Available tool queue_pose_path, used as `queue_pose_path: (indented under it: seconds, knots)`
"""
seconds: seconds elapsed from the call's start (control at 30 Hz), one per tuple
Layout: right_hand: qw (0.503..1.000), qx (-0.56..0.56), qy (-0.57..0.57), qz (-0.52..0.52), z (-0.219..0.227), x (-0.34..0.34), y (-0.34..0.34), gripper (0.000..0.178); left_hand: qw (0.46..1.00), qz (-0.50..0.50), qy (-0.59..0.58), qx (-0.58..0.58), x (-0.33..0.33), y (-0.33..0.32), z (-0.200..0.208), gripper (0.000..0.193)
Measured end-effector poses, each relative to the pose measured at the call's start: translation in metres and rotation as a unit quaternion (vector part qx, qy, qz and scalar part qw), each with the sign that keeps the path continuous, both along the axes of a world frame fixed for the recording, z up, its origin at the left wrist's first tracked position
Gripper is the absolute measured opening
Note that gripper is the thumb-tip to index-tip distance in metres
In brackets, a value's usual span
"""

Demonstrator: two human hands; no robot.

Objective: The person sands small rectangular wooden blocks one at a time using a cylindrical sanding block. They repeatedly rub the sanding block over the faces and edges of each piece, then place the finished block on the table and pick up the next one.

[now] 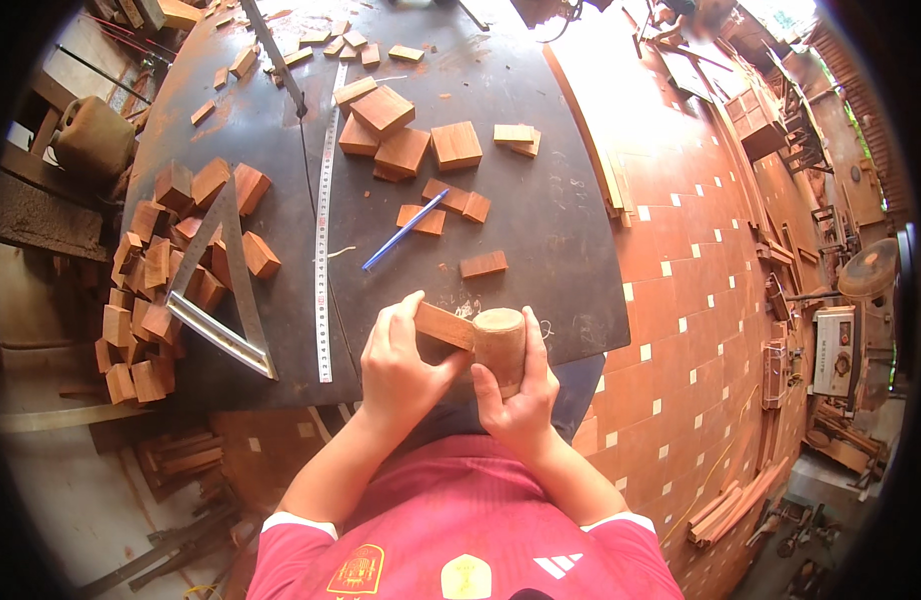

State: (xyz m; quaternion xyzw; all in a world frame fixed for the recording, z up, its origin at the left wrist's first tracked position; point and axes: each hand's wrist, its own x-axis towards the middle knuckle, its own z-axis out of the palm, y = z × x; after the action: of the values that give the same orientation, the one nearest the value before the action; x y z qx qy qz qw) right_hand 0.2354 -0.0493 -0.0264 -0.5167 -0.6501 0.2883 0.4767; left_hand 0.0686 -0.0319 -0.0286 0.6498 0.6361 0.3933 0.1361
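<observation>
My left hand [399, 355] is closed on a flat rectangular wooden block [445, 327], thumb below and fingers along its far end. My right hand [521, 400] grips a thick wooden cylinder [499, 350] with a pale round top. The block's right end meets the cylinder's side; whether the two are joined I cannot tell. Both are held over the near edge of the dark worktable [541, 270]. Just beyond them lie a small reddish wooden block [484, 265] and some shavings. Farther off, a blue pen [406, 229] rests across another small block [421, 220].
A white measuring strip [324, 250] runs lengthwise on the table. To its left, a metal set square [243, 290] leans on a heap of wooden blocks [146, 300]. Larger blocks [383, 110] are stacked farther back. Wooden boards [586, 130] line the right table edge, beside a tiled floor [681, 300].
</observation>
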Motion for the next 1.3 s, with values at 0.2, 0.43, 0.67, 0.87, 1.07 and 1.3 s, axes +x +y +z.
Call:
queue_pose_path:
  seconds: [0.2, 0.43, 0.67, 0.87, 1.07, 1.3]
  knots:
    - [0.999, -0.036, 0.012, 0.024, 0.009, 0.002, 0.015, 0.082, 0.995, -0.067, 0.078, 0.006, -0.027, 0.005, 0.02, 0.066]
    - [0.998, -0.02, -0.019, 0.052, 0.011, 0.011, -0.001, 0.077, 0.989, -0.147, -0.018, 0.002, -0.023, 0.012, 0.004, 0.043]
    - [0.993, -0.094, -0.056, 0.038, 0.022, 0.002, 0.027, 0.081, 0.992, -0.123, -0.023, 0.01, -0.015, 0.008, -0.002, 0.044]
    - [0.992, 0.032, -0.114, 0.046, 0.018, 0.008, 0.007, 0.08, 0.991, -0.129, -0.04, 0.023, -0.013, 0.006, -0.01, 0.049]
    - [0.989, 0.013, -0.145, 0.031, 0.018, 0.0, 0.031, 0.079, 0.99, -0.129, -0.064, 0.005, -0.011, 0.005, -0.011, 0.048]
    - [0.979, 0.019, -0.199, 0.037, 0.021, 0.007, 0.016, 0.077, 0.99, -0.117, -0.081, 0.006, -0.009, 0.008, -0.008, 0.048]
